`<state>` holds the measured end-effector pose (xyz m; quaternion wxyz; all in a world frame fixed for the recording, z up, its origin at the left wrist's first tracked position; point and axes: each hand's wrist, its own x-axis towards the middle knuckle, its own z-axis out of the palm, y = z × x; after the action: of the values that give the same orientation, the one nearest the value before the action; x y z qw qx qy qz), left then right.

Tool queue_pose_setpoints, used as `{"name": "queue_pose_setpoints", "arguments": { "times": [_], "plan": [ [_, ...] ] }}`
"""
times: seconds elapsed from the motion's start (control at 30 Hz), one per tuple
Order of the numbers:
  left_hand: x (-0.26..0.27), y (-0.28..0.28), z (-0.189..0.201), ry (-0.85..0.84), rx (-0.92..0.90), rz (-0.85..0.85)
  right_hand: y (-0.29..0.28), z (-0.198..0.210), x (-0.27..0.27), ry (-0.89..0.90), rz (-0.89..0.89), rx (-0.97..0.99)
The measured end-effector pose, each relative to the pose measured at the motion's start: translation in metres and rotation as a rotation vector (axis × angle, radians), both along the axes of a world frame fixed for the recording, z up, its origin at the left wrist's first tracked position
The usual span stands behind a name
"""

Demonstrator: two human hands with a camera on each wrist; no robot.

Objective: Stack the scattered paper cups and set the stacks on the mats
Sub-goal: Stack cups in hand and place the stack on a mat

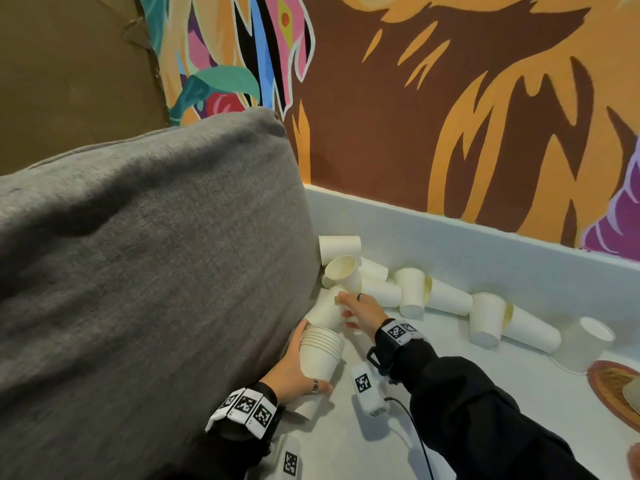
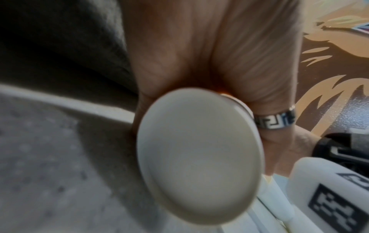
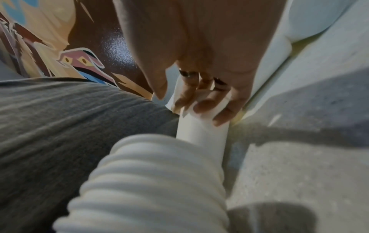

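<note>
My left hand (image 1: pixel 294 372) grips a tilted stack of several white paper cups (image 1: pixel 320 358) from below, low against the grey cushion. In the left wrist view the stack's round base (image 2: pixel 199 157) fills the middle, with my left hand (image 2: pixel 219 55) wrapped round it. My right hand (image 1: pixel 360 310) holds one more paper cup (image 1: pixel 323 311) whose lower end sits in the mouth of the stack. In the right wrist view my right hand (image 3: pixel 199 39) has its fingers curled over that cup (image 3: pixel 201 130), above the stack's ribbed rims (image 3: pixel 149 181). Several loose cups (image 1: pixel 448 296) lie along the wall.
A big grey cushion (image 1: pixel 138 271) crowds the left side. A white ledge (image 1: pixel 450 230) runs under the painted wall. An upside-down cup (image 1: pixel 588 341) stands near a round woven mat (image 1: pixel 609 382) at the right edge. A black cable (image 1: pixel 415 431) trails by my right arm.
</note>
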<state>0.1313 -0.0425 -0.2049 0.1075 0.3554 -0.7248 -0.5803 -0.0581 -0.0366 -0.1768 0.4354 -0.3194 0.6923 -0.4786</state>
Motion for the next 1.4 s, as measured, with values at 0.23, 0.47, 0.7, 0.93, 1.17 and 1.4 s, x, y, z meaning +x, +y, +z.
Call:
{"name": "queue_pose_setpoints", "arguments": {
  "times": [0.23,0.47,0.7,0.93,1.17,1.4],
  "plan": [
    [0.001,-0.002,0.005,0.000,0.039,0.027,0.015,0.007,-0.009,0.117,-0.088,-0.084],
    [-0.009,0.011,0.014,0.064,-0.032,-0.008,0.051,0.020,0.019,0.204,0.143,-0.038],
    [-0.043,0.039,0.050,0.145,-0.033,-0.047,0.119,0.061,0.007,0.292,0.150,-0.158],
    [-0.121,0.085,0.117,0.413,0.272,0.112,0.198,0.103,-0.022,0.222,-0.146,-0.201],
    [-0.187,0.159,0.162,0.537,0.414,0.075,0.278,0.148,-0.045,0.442,-0.102,-0.240],
    [-0.226,0.221,0.174,0.504,0.483,-0.189,0.366,0.193,-0.088,0.811,-0.463,-0.357]
  ]
}}
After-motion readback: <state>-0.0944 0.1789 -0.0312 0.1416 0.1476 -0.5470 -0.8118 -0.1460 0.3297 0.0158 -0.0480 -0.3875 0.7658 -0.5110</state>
